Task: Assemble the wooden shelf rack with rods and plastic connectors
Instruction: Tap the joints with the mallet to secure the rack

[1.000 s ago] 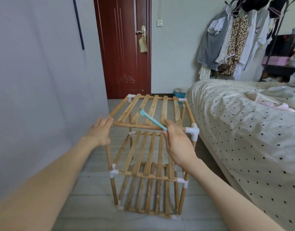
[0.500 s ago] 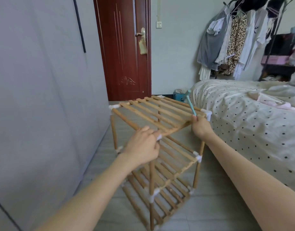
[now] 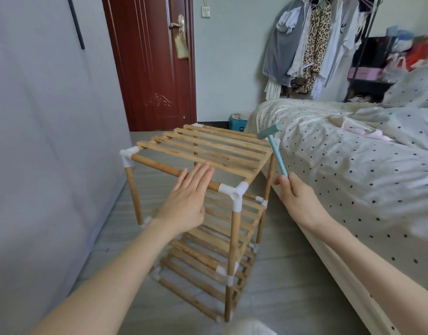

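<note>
The wooden shelf rack stands upright on the floor with three slatted tiers, one corner turned toward me. White plastic connectors join its rods; the nearest top one shows an empty socket. My left hand lies flat with straight fingers on the top front rod, just left of that connector. My right hand grips the handle of a small teal plastic hammer, held upright to the right of the rack, its head above the far right top corner.
A bed with a polka-dot cover runs close along the rack's right side. A grey wall stands to the left. A dark red door and a blue box are behind. Clothes hang at the back right.
The rack has turned further, so a corner now faces me. My left hand let go of the corner and lies flat on the top rod. My right hand came off the rack, still holding the hammer.
</note>
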Demonstrator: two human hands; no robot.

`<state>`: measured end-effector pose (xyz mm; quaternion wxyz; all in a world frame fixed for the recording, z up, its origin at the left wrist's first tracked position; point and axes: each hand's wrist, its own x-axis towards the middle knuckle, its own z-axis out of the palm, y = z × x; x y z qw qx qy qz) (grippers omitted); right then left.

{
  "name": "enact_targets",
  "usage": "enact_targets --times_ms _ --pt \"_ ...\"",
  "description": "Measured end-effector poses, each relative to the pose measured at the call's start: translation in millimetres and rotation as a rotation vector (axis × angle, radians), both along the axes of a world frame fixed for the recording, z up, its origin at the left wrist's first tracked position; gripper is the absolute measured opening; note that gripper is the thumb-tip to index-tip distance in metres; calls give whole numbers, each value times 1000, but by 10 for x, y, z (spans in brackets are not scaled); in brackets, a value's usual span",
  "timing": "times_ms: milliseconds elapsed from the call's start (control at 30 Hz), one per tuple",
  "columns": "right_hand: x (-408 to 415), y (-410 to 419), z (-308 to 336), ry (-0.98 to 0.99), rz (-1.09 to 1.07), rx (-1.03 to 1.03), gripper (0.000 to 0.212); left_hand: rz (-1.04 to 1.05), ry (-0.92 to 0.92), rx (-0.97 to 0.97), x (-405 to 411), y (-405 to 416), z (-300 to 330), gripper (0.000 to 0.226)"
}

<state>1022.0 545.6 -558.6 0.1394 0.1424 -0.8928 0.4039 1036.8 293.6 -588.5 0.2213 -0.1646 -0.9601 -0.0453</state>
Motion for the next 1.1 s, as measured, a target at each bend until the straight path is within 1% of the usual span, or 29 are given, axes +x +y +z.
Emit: enact_targets --times_ms 67,133,167,233,267,300,333,367,400,433,467,533,567,600,667,700,733,767,800,833,867,933,1000,1033,1067,1100 --pt "162 93 9 -11 75 133 28 13 -8 6 -4 11 13 89" --pt "276 162 76 41 101 177 25 22 -15 12 15 23 15 89" --pt "303 184 131 86 84 139 25 25 -22 19 27 34 18 88" --pt "399 174 235 236 1 -21 24 29 -35 34 46 55 23 88" --pt "445 161 258 295 -34 -68 24 32 -38 41 53 64 31 87" --pt "481 145 257 296 -38 -37 25 36 -39 47 59 73 41 87" --pt "525 123 245 202 8 102 27 41 -42 51 67 83 52 87" --pt "561 126 219 68 94 287 29 45 -47 53 72 92 61 86" --pt "580 150 217 -9 156 389 30 47 -47 56 76 99 66 86" --pt "559 183 261 -9 169 383 31 48 -47 59 78 102 67 86" --pt "526 208 341 68 125 279 31 48 -46 62 79 104 68 86" --pt "522 228 412 328 -38 -38 29 45 -45 69 75 107 67 86" --pt "529 219 414 362 -59 -57 28 47 -43 72 74 112 66 86" --pt "569 168 400 295 -51 51 28 47 -42 72 72 113 69 86" --pt "595 148 243 17 89 392 29 46 -42 67 76 104 69 86" --pt "590 166 241 0 121 398 29 46 -40 68 78 100 60 87" --pt "549 197 300 16 115 381 30 42 -36 69 72 96 52 87" --pt "567 199 359 137 75 205 30 38 -32 72 68 95 45 87" --pt "555 202 379 255 24 74 30 36 -26 75 64 95 39 87" --pt "542 207 375 290 21 26 29 37 -20 77 59 96 37 87" --pt "579 172 386 238 38 113 29 38 -16 75 59 95 37 87" --pt "624 153 304 31 131 374 31 39 -18 68 59 92 36 87" --pt "561 189 349 91 130 309 32 39 -13 67 56 87 22 88" --pt "567 180 408 206 89 121 32 40 -7 72 51 87 20 88" --pt "561 177 423 301 30 -25 32 41 -4 77 52 93 20 88" --pt "553 178 403 325 22 -58 30 44 -3 82 56 103 22 88"
